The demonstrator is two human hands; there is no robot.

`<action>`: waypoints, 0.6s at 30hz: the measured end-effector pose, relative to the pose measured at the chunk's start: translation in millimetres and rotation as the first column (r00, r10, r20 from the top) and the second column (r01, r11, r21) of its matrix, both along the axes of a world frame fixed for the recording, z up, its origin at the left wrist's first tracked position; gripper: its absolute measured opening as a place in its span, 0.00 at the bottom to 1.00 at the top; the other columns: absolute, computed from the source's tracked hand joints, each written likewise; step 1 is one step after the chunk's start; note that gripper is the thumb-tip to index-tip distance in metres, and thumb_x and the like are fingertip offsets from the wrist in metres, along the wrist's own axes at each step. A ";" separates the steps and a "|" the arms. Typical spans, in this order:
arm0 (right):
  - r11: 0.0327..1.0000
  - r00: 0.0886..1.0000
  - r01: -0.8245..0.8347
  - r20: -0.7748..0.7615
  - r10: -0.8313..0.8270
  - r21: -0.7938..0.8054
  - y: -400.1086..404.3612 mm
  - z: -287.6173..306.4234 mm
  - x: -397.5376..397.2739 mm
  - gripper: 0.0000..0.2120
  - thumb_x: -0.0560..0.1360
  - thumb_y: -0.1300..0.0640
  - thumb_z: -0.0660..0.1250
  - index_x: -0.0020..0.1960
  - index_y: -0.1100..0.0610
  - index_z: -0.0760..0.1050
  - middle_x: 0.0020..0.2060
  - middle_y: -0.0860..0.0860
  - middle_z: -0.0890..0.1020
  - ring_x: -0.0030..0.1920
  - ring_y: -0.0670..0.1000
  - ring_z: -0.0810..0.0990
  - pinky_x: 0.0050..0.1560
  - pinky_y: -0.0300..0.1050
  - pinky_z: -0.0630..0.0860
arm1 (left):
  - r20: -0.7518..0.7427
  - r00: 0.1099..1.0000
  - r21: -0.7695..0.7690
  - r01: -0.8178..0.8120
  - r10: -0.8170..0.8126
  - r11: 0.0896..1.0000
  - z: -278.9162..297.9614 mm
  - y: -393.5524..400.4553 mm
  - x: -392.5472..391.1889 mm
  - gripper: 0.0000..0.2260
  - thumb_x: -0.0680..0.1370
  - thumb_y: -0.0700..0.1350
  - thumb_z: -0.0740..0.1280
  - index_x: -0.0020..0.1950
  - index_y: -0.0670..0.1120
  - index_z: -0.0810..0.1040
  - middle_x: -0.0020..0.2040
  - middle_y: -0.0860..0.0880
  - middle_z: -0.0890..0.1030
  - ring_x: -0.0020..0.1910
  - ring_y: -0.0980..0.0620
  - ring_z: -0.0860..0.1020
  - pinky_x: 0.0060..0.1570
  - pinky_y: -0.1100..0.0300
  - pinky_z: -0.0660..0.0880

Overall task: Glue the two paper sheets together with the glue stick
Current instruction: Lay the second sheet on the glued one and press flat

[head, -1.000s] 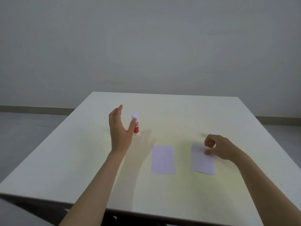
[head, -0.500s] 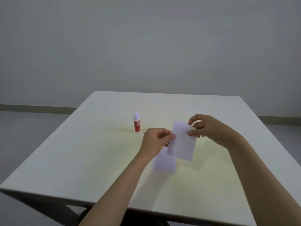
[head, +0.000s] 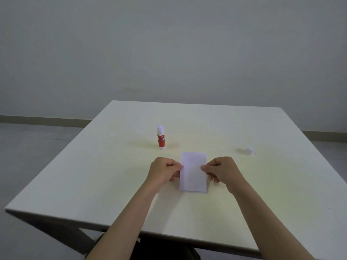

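Observation:
A small white paper sheet (head: 193, 171) sits at the middle of the table, held from both sides. My left hand (head: 165, 172) pinches its left edge and my right hand (head: 222, 171) pinches its right edge. The second sheet is hidden, apparently under the held one; only a thin edge shows at the bottom. A red glue stick (head: 161, 138) with a white top stands upright behind and left of my left hand, untouched.
A small white cap (head: 250, 151) lies on the white table (head: 93, 175) to the right of my right hand. The table's front edge runs close below my forearms. A grey wall and floor lie beyond.
The sheet, held tilted in the air half a second ago, has come down flat over the other sheet. Earlier my left hand left the glue stick and my right hand lifted that sheet.

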State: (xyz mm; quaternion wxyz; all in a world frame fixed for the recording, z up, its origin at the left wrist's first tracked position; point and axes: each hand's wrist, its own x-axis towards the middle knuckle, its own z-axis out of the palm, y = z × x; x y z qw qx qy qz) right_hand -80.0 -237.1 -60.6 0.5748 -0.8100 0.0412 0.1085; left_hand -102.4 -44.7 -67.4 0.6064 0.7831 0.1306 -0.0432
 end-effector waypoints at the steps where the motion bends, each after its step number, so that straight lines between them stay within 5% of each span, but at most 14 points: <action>1: 1.000 1.000 0.001 -0.002 -0.001 -0.023 1.4 -1.2 -0.7 0.08 0.68 0.63 0.73 0.32 0.64 0.78 0.23 0.55 0.77 0.24 0.53 0.71 0.26 0.41 0.66 | -0.005 1.000 0.037 -0.007 0.007 0.999 -0.2 0.7 -0.1 0.04 0.71 0.39 0.72 0.36 0.45 0.84 0.34 0.50 0.85 0.30 0.56 0.83 0.29 0.68 0.76; 8: 0.995 1.000 0.000 -0.030 -0.003 -0.104 1.7 -4.9 0.4 0.06 0.67 0.64 0.73 0.32 0.63 0.80 0.20 0.53 0.78 0.19 0.51 0.71 0.20 0.36 0.66 | 0.001 1.000 0.202 -0.007 0.007 0.979 -3.4 -0.8 0.5 0.05 0.68 0.43 0.75 0.31 0.49 0.83 0.28 0.55 0.84 0.29 0.61 0.81 0.23 0.75 0.65; 18: 0.974 1.000 -0.011 -0.017 0.008 -0.228 4.4 -3.8 1.5 0.07 0.67 0.64 0.71 0.32 0.63 0.79 0.22 0.54 0.78 0.18 0.47 0.71 0.22 0.36 0.69 | 0.012 1.000 0.307 0.024 -0.029 0.951 -6.3 -4.2 2.3 0.06 0.68 0.42 0.74 0.31 0.48 0.82 0.25 0.57 0.82 0.29 0.62 0.81 0.35 0.67 0.72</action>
